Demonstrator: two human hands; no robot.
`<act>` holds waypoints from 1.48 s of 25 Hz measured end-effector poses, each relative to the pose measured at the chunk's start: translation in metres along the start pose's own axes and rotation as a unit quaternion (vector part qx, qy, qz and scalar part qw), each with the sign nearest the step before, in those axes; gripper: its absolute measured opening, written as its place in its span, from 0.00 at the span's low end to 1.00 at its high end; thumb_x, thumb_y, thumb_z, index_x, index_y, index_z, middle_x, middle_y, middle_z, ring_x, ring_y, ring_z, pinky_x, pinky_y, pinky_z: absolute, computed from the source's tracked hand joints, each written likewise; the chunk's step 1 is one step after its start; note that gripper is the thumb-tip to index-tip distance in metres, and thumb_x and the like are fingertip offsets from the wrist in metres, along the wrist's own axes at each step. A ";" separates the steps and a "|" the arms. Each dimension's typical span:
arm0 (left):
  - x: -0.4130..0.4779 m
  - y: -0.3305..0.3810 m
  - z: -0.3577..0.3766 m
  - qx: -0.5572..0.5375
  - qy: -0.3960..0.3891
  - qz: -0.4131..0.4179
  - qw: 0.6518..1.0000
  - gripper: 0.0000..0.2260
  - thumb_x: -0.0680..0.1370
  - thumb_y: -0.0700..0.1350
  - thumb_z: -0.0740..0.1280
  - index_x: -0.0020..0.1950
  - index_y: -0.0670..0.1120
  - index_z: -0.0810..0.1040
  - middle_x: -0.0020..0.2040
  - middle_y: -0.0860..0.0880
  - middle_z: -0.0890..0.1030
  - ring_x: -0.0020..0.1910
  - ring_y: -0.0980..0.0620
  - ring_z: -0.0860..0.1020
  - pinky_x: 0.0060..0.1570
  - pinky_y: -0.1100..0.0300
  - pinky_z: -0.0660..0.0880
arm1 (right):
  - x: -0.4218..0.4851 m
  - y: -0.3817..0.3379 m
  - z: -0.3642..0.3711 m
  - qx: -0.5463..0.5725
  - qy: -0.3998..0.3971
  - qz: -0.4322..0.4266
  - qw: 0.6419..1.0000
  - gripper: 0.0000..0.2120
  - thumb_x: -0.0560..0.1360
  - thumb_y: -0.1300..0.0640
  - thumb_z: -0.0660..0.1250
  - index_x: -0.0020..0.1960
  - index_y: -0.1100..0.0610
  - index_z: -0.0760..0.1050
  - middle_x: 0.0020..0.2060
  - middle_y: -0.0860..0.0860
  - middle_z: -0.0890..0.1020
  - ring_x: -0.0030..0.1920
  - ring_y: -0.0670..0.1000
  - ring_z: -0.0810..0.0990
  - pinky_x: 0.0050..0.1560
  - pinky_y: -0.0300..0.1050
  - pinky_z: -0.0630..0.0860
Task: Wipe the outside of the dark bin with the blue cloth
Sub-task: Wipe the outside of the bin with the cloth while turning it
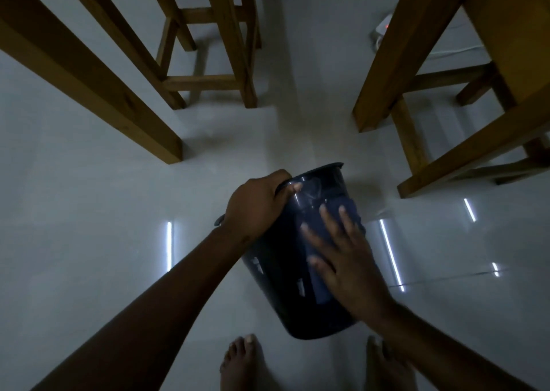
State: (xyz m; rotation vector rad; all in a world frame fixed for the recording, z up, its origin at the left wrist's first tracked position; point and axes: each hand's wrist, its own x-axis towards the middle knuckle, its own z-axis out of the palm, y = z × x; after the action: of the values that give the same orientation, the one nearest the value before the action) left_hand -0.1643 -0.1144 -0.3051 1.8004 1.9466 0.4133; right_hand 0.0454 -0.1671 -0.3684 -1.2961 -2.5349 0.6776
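The dark bin [282, 274] is tilted on its side above the pale floor, mouth pointing away from me, base near my feet. My left hand [256, 209] grips the bin's rim at its upper left. My right hand [342, 259] lies flat with fingers spread on the bin's upper side, pressing the blue cloth [317, 280] against the wall. The cloth shows as a dark blue sheet under and around the fingers; its exact edges are hard to tell in the dim light.
Wooden table legs [89, 72] and a wooden stool [208, 48] stand to the far left. More wooden furniture [446, 78] stands to the right. A white device with a red light [384, 27] and cable lies on the floor behind. My bare feet [247, 364] are below the bin.
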 end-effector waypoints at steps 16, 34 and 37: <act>0.004 0.009 0.008 0.022 0.000 -0.036 0.999 0.16 0.82 0.60 0.53 0.49 0.52 0.74 0.37 0.52 0.80 0.36 0.49 0.78 0.41 0.56 0.75 | -0.005 0.000 -0.002 0.097 0.029 0.175 0.979 0.24 0.79 0.37 0.39 0.74 0.33 0.40 0.79 0.45 0.47 0.77 0.52 0.47 0.72 0.65 0.61; 0.009 0.001 0.007 -0.062 -0.063 -0.030 0.996 0.16 0.81 0.60 0.54 0.52 0.52 0.76 0.48 0.50 0.84 0.46 0.49 0.81 0.50 0.52 0.78 | 0.018 0.034 -0.030 0.070 0.009 0.154 0.985 0.25 0.78 0.36 0.39 0.74 0.33 0.42 0.79 0.46 0.51 0.76 0.47 0.52 0.72 0.60 0.62; 0.007 0.001 0.007 -0.066 -0.063 -0.036 0.995 0.16 0.81 0.61 0.54 0.51 0.53 0.76 0.46 0.51 0.84 0.45 0.49 0.81 0.48 0.53 0.78 | -0.020 0.000 -0.009 0.011 0.006 0.120 0.993 0.27 0.80 0.39 0.39 0.77 0.41 0.44 0.79 0.51 0.52 0.77 0.56 0.50 0.72 0.64 0.59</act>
State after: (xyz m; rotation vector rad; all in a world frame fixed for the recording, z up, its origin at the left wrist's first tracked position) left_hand -0.1599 -0.1076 -0.3115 1.6277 1.8478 0.3863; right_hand 0.0606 -0.1804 -0.3602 -1.6085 -2.3774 0.7371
